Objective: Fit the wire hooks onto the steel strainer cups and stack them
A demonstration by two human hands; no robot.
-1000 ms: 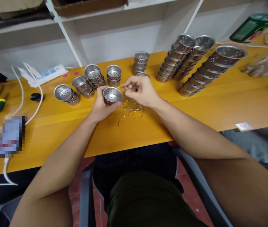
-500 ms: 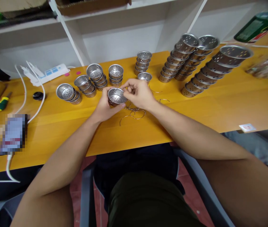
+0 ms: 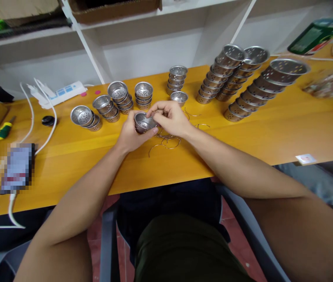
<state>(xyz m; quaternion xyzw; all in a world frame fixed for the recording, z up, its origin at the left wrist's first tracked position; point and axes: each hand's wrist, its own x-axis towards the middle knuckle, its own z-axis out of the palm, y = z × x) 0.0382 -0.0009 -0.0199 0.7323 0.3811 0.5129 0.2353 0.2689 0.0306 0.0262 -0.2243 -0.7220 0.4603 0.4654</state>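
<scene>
While the yellow worktable (image 3: 242, 133) filled most of the view, long leaning rows of nested perforated cups (image 3: 244, 84) lay toward two o'clock of the hands, and shorter stacks (image 3: 116, 98) stood from ten to twelve o'clock. A white power strip (image 3: 62, 91) sat far out at ten o'clock, a green-handled screwdriver (image 3: 3, 130) at nine. Smaller again, one perforated steel cup (image 3: 143, 122) was at the table's middle, mouth tilted up, gripped from the nine o'clock side by the left hand (image 3: 131, 135), fingers curled under it and thumb on the rim. The right hand (image 3: 170, 117) was closed in a pinch at the cup's three o'clock rim; a wire seemed to be between its fingertips, though it was too fine to tell. Loose wire rings (image 3: 166, 141) lay just at six o'clock of the hands. The step looked like fitting a wire handle to the cup; the next move would call for steadying the cup and seating the wire end in a rim hole.
</scene>
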